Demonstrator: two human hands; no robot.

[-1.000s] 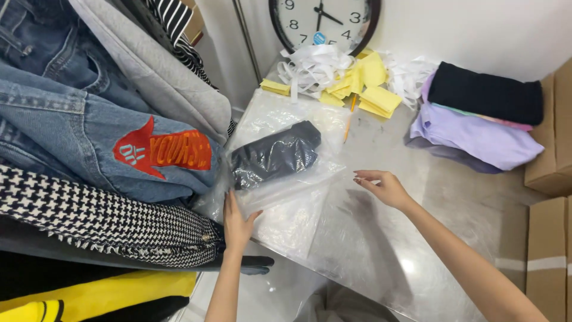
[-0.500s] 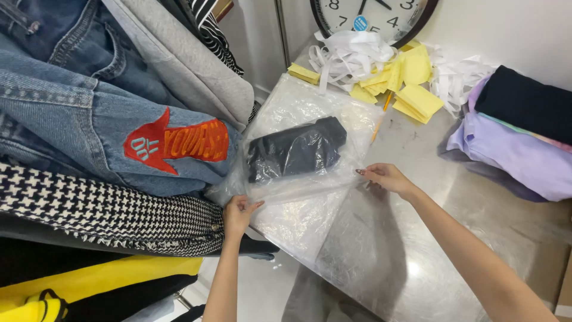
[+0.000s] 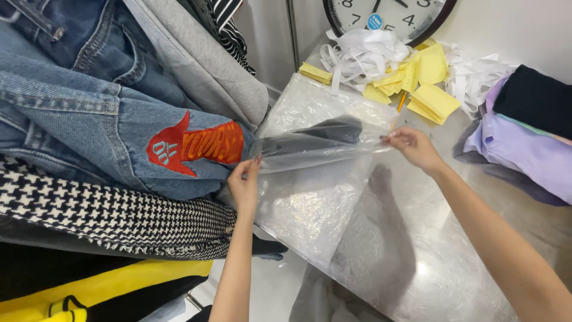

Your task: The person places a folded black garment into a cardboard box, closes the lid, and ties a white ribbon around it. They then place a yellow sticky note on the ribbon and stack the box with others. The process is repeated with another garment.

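The clear plastic bag (image 3: 322,146) with a dark folded garment (image 3: 333,132) inside is pinched at both ends by the fingers of the left hand (image 3: 244,188) and the right hand (image 3: 414,148), so it is kept stretched above the shiny metal table (image 3: 429,250).

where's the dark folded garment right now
In the head view the dark garment sits inside the clear plastic bag, held up between the left hand and right hand, just below the yellow paper slips.

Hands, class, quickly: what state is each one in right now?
Left hand: closed, pinching the left edge of the clear plastic bag.
Right hand: closed, pinching the bag's right edge.
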